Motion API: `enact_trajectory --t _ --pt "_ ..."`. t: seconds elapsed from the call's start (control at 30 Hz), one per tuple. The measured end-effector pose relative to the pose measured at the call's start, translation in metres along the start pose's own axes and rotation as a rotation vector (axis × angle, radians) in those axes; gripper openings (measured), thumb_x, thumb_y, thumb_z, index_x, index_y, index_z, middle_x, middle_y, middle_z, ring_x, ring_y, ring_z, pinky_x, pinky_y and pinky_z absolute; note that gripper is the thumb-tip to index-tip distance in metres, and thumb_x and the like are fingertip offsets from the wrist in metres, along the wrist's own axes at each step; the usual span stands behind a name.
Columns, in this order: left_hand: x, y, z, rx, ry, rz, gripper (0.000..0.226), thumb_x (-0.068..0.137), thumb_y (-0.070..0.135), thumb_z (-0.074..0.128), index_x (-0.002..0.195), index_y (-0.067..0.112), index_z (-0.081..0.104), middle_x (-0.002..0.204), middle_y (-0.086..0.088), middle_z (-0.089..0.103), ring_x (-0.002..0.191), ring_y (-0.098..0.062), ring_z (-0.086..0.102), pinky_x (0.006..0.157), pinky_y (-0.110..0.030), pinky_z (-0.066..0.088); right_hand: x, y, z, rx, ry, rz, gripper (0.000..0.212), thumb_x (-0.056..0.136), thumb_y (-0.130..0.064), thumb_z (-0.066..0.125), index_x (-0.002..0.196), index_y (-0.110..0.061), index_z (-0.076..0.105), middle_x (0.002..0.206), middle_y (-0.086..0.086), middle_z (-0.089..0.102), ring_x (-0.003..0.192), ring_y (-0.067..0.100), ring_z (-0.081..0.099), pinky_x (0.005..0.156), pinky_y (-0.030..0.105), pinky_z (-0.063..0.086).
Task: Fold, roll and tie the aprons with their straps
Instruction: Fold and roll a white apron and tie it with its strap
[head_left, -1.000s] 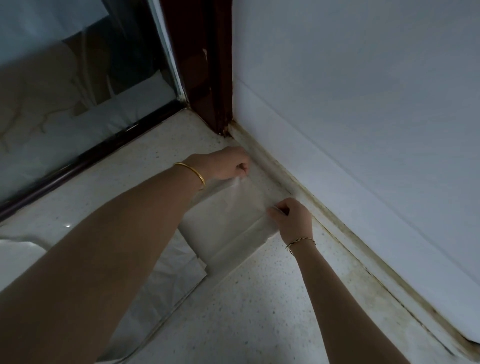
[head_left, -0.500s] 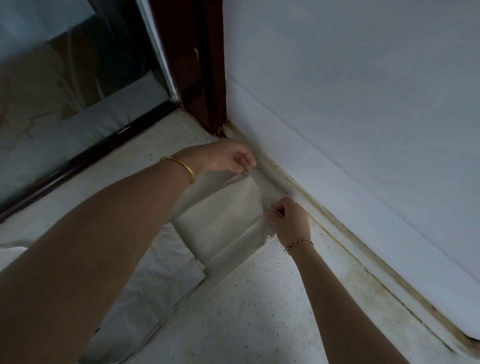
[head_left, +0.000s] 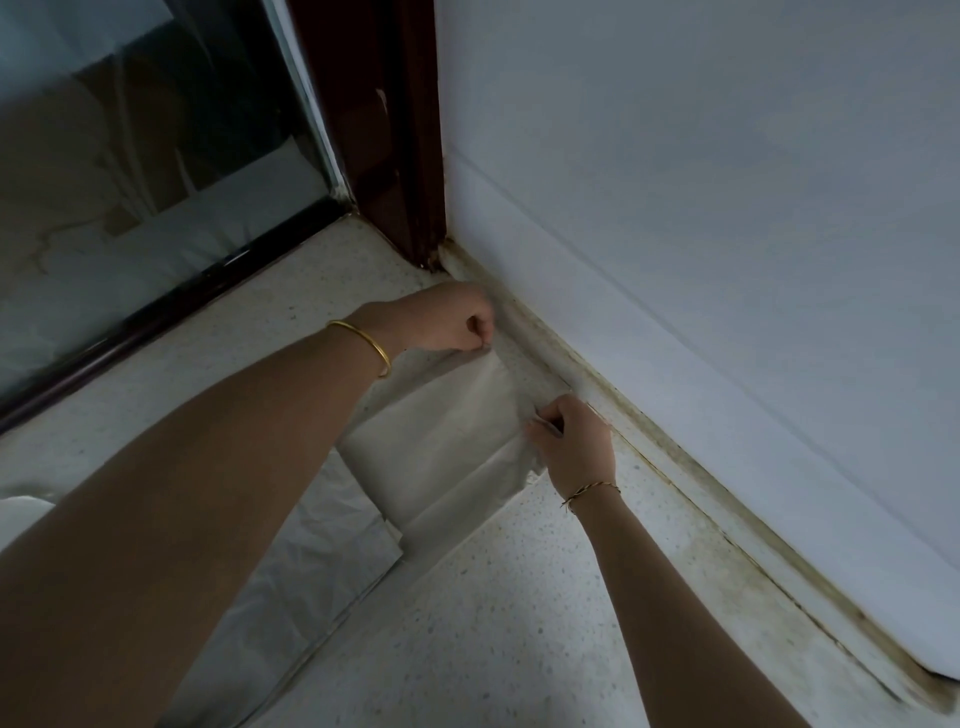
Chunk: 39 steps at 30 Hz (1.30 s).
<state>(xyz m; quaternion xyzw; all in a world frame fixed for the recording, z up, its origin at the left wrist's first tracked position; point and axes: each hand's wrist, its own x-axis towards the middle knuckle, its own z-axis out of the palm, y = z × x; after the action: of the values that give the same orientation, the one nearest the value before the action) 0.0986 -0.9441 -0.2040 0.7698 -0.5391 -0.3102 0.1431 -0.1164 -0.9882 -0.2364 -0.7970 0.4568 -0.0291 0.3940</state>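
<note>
Speckled floor (head_left: 519, 623) ends in a corner formed by a white wall (head_left: 727, 260) and a dark door frame (head_left: 405, 156). The stained wall base (head_left: 685, 483) closes off the right side, with open floor on the near side. The folded white apron (head_left: 441, 441) lies flat just short of that corner, partly over a crumpled white sheet (head_left: 311, 571). The left hand (head_left: 447, 317) pinches its far corner. The right hand (head_left: 576, 441) pinches the corner beside the wall base. Compared with half a second ago, the left fingers have curled tighter and the far edge lies flatter.
</note>
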Motion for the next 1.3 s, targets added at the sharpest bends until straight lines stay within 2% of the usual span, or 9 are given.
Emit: enact_trajectory --t 0.17,0.33,0.53,0.67,0.83,1.0,1.13,1.2,1.3 --pt "-0.001 0.003 -0.007 -0.055 -0.040 -0.001 0.013 0.084 0.005 0.060 0.083 0.018 0.064 0.078 0.015 0.057 0.071 0.001 0.051 0.062 -0.013 0.036 0.002 0.000 0.000 -0.034 -0.011 -0.001 0.012 0.085 -0.016 0.057 0.074 -0.017 0.053 0.080 -0.001 0.059 0.072 0.015 0.053 0.063 0.031 0.046" --pt "-0.003 0.018 -0.022 -0.106 -0.128 0.000 0.020 0.080 -0.001 0.058 0.078 0.019 0.062 0.074 0.010 0.058 0.061 0.001 0.048 0.056 -0.011 0.038 0.002 -0.001 0.000 -0.045 -0.018 -0.003 0.007 0.086 -0.019 0.059 0.080 -0.016 0.057 0.082 -0.002 0.060 0.076 0.016 0.055 0.066 0.031 0.048" --pt "0.003 0.029 -0.029 -0.028 -0.213 0.040 0.029 0.081 -0.006 0.049 0.094 0.017 0.059 0.073 0.008 0.058 0.061 -0.005 0.051 0.058 -0.019 0.039 0.002 -0.002 -0.001 -0.037 -0.019 0.002 0.008 0.086 -0.020 0.060 0.079 -0.018 0.056 0.081 -0.004 0.059 0.076 0.015 0.055 0.068 0.032 0.048" --pt "0.005 0.023 -0.015 0.237 -0.095 0.061 0.023 0.085 0.003 0.049 0.102 0.017 0.057 0.090 0.005 0.051 0.091 -0.020 0.054 0.074 -0.034 0.046 0.000 -0.003 -0.003 -0.034 -0.027 -0.010 0.003 0.084 -0.012 0.058 0.080 -0.011 0.059 0.082 0.001 0.060 0.076 0.017 0.054 0.068 0.035 0.049" --pt "-0.008 0.016 -0.008 0.336 -0.168 0.048 0.042 0.087 0.011 0.057 0.127 0.015 0.049 0.129 -0.002 0.042 0.118 -0.021 0.038 0.095 -0.038 0.041 -0.002 -0.002 -0.003 0.051 -0.003 0.001 0.010 0.081 -0.009 0.058 0.078 -0.017 0.054 0.074 -0.005 0.055 0.068 0.012 0.050 0.060 0.027 0.045" --pt "-0.011 0.012 0.011 0.479 -0.126 0.081 0.037 0.085 0.004 0.056 0.120 0.013 0.049 0.126 -0.007 0.043 0.112 -0.024 0.043 0.085 -0.040 0.046 -0.001 -0.004 -0.007 0.192 -0.054 0.089 0.025 0.077 -0.013 0.068 0.099 -0.016 0.056 0.086 -0.005 0.057 0.072 0.005 0.051 0.055 0.014 0.038" --pt "-0.009 0.011 0.016 0.461 -0.090 0.049 0.038 0.081 -0.001 0.057 0.115 0.014 0.049 0.115 -0.007 0.046 0.104 -0.023 0.047 0.071 -0.032 0.041 -0.003 -0.008 -0.009 0.013 -0.136 0.068 0.023 0.077 -0.008 0.061 0.098 -0.014 0.055 0.084 -0.005 0.056 0.071 0.005 0.050 0.056 0.017 0.044" --pt "-0.012 0.009 0.018 0.438 -0.068 0.062 0.028 0.081 0.004 0.058 0.107 0.013 0.052 0.105 -0.005 0.043 0.099 -0.023 0.048 0.063 -0.028 0.034 -0.011 -0.011 -0.007 -0.053 -0.104 0.020 0.019 0.078 -0.004 0.054 0.094 -0.015 0.053 0.080 -0.004 0.054 0.073 0.014 0.053 0.060 0.027 0.047" --pt "-0.025 0.008 0.019 0.421 0.051 0.115 0.013 0.079 0.005 0.056 0.089 0.011 0.049 0.098 -0.006 0.040 0.084 -0.021 0.045 0.058 -0.029 0.031 -0.027 -0.013 -0.001 -0.213 0.001 -0.144 0.023 0.081 0.000 0.048 0.096 -0.017 0.052 0.086 -0.006 0.051 0.081 0.014 0.049 0.066 0.023 0.039"
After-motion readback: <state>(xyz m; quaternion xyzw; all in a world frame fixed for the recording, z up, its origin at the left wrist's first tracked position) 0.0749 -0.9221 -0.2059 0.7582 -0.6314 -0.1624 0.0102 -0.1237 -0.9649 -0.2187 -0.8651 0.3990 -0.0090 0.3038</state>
